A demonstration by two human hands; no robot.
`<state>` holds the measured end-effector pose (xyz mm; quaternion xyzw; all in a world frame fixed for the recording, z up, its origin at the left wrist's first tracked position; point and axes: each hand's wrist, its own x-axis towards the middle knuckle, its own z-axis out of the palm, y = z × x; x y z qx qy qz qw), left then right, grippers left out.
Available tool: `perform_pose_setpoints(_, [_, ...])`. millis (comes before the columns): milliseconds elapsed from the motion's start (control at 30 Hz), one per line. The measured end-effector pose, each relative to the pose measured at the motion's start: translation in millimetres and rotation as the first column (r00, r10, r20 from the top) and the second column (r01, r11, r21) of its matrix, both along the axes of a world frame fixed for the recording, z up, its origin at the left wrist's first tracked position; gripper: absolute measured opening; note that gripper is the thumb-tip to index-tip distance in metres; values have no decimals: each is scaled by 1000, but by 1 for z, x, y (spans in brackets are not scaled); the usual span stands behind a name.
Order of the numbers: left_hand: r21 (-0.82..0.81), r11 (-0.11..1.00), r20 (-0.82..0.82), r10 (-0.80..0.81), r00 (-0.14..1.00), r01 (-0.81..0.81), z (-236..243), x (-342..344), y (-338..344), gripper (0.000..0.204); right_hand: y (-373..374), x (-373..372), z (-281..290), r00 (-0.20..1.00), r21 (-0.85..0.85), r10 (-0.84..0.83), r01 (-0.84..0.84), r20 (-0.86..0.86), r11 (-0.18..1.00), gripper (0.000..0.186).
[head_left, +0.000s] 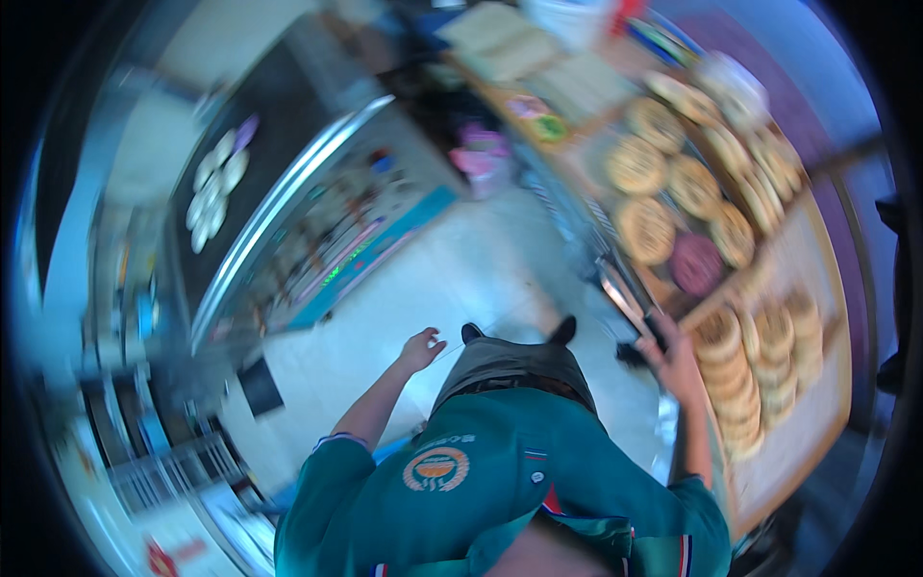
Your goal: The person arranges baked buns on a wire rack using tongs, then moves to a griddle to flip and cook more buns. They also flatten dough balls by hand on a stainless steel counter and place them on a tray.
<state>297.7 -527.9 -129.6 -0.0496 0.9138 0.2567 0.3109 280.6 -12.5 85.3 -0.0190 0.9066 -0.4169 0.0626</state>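
Right hand [673, 358] reaches the worktop's [827, 404] near-left edge, grip closing on a dark tool [630, 306] beside stacked flatbreads [731, 370], kept piled within reach; left hand [421, 348] hangs free, fingers loosely released, over the floor [461, 279].

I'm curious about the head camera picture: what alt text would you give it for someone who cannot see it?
Blurred fisheye view down onto a person in a green shirt, whose right hand reaches a dark tool toward stacked round flatbreads on a wooden counter. The left hand hangs empty over the pale floor.
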Motion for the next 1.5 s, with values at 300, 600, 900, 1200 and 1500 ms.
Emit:
perform_pose_setpoints(300, [-87,782,-14,618,786,-617,-61,206,-200,50,-316,-46,-15,563,-593,809,-597,170,540,48])
perform_pose_setpoints(600, [-168,467,56,884,464,-868,-102,394,-299,51,-533,-115,-2,442,-625,768,-451,464,637,35])
perform_pose_setpoints(900, [129,138,298,939,171,-982,-161,371,-294,62,-709,-206,1,433,-671,796,-441,423,596,26])
perform_pose_setpoints(1200, [-183,4,58,998,-7,-983,-80,294,-372,41,-868,-257,-8,137,-801,914,-444,381,400,25])
perform_pose_setpoints(1500, [-275,-38,-276,960,41,-961,-65,275,-387,36,-991,-238,-36,-9,-798,906,-478,423,368,29])
